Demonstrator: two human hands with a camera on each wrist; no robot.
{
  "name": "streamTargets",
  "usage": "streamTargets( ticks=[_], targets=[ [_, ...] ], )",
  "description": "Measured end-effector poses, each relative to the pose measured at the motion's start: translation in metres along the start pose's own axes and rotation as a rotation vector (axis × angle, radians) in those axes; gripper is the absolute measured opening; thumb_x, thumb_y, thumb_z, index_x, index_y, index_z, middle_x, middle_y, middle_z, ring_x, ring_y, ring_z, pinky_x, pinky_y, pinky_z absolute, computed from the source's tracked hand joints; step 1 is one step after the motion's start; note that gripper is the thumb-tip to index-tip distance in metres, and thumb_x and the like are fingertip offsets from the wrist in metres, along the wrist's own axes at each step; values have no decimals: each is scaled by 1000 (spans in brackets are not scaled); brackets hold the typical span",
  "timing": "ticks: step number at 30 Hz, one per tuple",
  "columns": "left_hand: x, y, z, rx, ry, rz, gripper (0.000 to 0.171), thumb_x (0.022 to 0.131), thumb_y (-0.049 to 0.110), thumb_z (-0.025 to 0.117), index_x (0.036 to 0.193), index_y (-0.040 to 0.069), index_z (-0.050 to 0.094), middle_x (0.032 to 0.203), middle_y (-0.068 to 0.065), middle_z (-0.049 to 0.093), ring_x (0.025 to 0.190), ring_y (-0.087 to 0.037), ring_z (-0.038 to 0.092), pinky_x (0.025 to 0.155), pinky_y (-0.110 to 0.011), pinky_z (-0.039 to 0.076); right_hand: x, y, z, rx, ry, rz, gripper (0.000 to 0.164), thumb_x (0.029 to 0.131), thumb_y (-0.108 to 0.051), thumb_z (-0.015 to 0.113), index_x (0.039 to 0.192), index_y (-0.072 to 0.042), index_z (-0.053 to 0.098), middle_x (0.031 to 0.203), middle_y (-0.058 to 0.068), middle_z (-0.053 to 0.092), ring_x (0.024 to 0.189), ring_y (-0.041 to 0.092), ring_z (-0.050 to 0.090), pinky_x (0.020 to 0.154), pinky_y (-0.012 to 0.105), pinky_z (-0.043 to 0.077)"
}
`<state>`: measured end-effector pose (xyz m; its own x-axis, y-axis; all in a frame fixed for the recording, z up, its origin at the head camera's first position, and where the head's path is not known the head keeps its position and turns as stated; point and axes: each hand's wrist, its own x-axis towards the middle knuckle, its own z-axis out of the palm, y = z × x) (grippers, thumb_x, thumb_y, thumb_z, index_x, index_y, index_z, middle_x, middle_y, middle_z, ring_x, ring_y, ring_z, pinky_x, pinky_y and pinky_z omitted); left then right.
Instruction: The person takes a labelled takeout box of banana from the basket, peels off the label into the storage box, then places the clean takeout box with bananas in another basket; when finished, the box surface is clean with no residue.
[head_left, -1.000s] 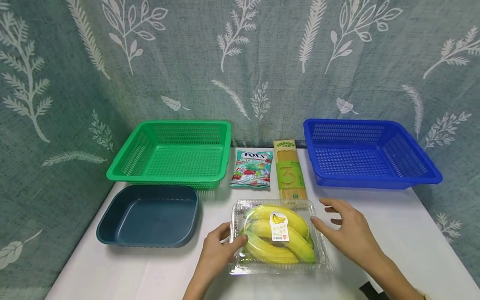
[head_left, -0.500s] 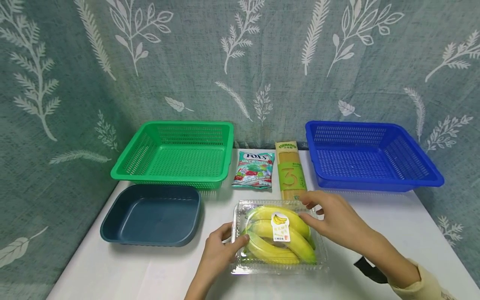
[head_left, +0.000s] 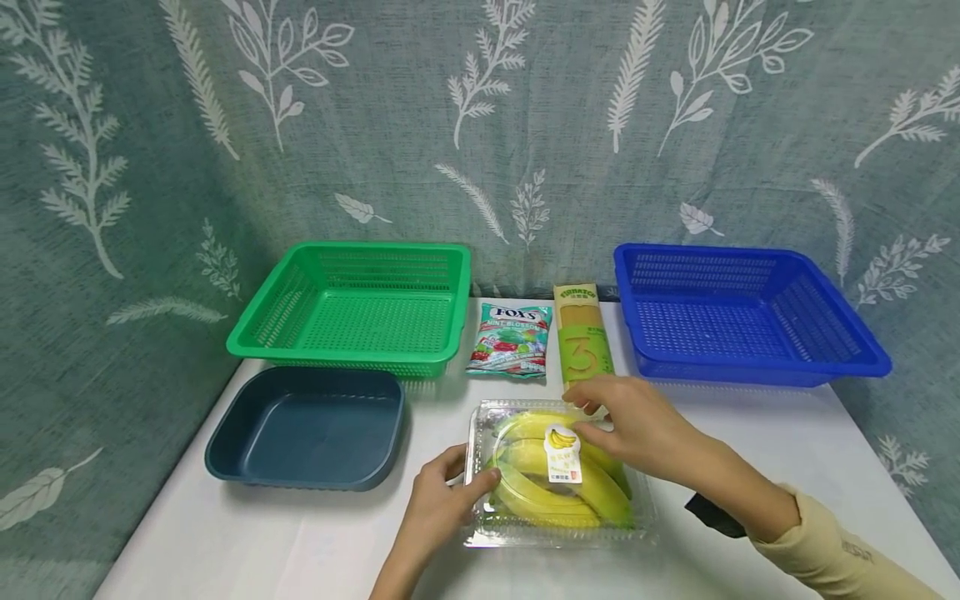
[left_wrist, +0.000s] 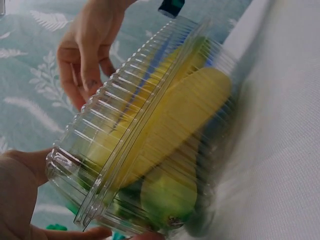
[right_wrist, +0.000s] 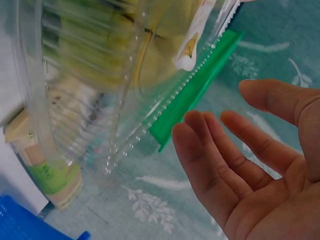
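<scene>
A clear plastic clamshell box (head_left: 555, 538) of yellow bananas (head_left: 600, 492) stands near the front of the table, with a white banana sticker (head_left: 562, 458) on its lid. At its left side, my left hand (head_left: 442, 500) grips the box, thumb over the lid's edge; the left wrist view shows fingertips low along the wall. My right hand (head_left: 637, 421) hovers over the far right part of the lid, fingers loosely bent. In the right wrist view, a gap separates the right fingers (right_wrist: 200, 160) from the lid, and nothing is between them.
Behind the box lie a candy bag (head_left: 512, 342) and a pack of noodles (head_left: 583, 337). A green basket (head_left: 345, 362) and dark blue-grey tub (head_left: 300, 483) stand left, a blue basket (head_left: 750, 371) back right. A black item (head_left: 712, 515) lies by the right forearm.
My right hand has moved left from beside the box's right edge to over its lid. The left hand keeps its grip, and the box stays in place.
</scene>
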<state>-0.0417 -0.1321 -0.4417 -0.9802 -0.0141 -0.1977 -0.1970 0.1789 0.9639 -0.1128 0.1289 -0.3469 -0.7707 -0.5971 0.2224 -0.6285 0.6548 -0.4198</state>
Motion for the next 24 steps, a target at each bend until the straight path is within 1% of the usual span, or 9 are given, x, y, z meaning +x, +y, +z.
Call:
streamTargets(
  ticks=[7,11,18,24],
  targets=[
    [2,-2,0,2,1,0,63,84,33,79,134,0,58,132,-24,60,94,-24,69,62,-34,59,8,-1,8,-7,-66,14,22,88,-13,76,109,-11,74,103,1,72,87,14,67,74,34,55],
    [2,-3,1,-13,-7,0,63,85,32,79,134,-1,58,132,-24,60,92,-24,69,62,-35,59,12,-2,12,7,-97,14,20,88,-12,75,108,-10,74,103,0,72,87,14,66,75,35,55],
    [3,-3,1,-20,-5,-2,63,84,32,79,133,0,58,132,-24,59,93,-24,69,62,-36,59,16,-2,20,14,-115,-23,16,87,-7,74,103,-10,75,98,0,73,82,12,67,75,35,56],
    [3,-2,1,-18,0,-3,63,84,32,80,133,0,59,132,-23,60,92,-23,69,62,-35,59,18,-3,23,2,-121,-45,19,85,-5,75,104,-8,75,98,1,73,80,13,69,72,31,56]
  ],
)
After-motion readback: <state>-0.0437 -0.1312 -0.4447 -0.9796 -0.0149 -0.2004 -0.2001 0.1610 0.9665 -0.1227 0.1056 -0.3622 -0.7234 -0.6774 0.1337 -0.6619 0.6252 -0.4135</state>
